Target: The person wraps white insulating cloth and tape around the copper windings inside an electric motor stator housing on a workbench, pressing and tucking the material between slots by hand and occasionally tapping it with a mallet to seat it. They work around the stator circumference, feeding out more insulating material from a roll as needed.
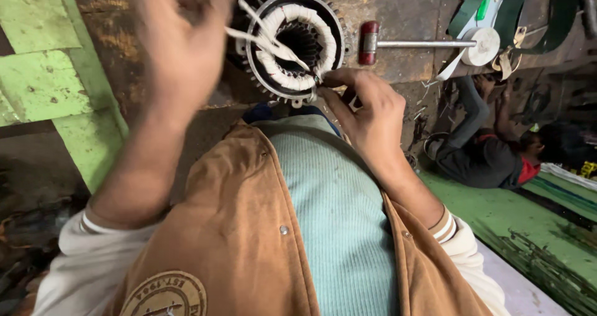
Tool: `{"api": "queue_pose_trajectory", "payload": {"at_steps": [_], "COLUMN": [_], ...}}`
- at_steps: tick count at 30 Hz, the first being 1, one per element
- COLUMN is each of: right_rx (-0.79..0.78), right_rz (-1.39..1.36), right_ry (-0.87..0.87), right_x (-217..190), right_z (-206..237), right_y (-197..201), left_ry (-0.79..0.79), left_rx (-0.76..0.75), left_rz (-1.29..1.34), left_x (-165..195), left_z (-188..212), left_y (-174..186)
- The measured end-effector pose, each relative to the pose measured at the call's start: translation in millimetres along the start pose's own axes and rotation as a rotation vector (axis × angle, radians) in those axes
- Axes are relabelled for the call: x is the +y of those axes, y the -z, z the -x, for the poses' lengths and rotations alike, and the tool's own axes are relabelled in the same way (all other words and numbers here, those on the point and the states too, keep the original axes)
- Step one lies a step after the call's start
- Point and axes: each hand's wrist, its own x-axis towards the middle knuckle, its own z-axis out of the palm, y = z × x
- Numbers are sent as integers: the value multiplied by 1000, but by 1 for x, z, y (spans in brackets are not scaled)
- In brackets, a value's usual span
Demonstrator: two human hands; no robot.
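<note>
A round motor stator (295, 45) with a toothed metal rim and white-wrapped windings rests at my lap's far edge. My right hand (367, 114) pinches its lower right rim, fingertips on the winding. My left hand (183, 36) is raised and blurred at the upper left, fingers closed on a white tape strand (264, 39) that runs down across the stator's bore. My brown vest and green sweater fill the lower view.
A white tape roll (484, 45) sits on a metal rod with a red end (369, 42) on the rusty bench behind. Another person (491, 154) lies on the green floor at right. Green painted panels (43, 79) stand at left.
</note>
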Motion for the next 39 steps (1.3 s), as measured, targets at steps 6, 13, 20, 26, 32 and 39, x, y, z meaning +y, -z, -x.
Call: {"api": "queue_pose_trajectory", "payload": {"at_steps": [6, 13, 20, 26, 32, 39], "right_rx": [-83, -186, -191, -404, -366, -340], "right_rz": [-64, -291, -442, -451, -468, -387], "right_ry": [-139, -127, -180, -311, -355, -170], "right_x": [-12, 0, 20, 21, 30, 29], "right_z": [-13, -64, -34, -14, -11, -16], "right_y": [-4, -13, 8, 11, 8, 12], "left_ry": [-232, -269, -111, -87, -199, -422], "left_rx": [-131, -107, -63, -247, -245, -105], "left_rz": [-206, -496, -297, -248, -298, -492], "left_x": [-10, -8, 2, 6, 4, -8], "left_z": [62, 85, 79, 88, 85, 80], "left_y": [-18, -49, -62, -49, -50, -59]}}
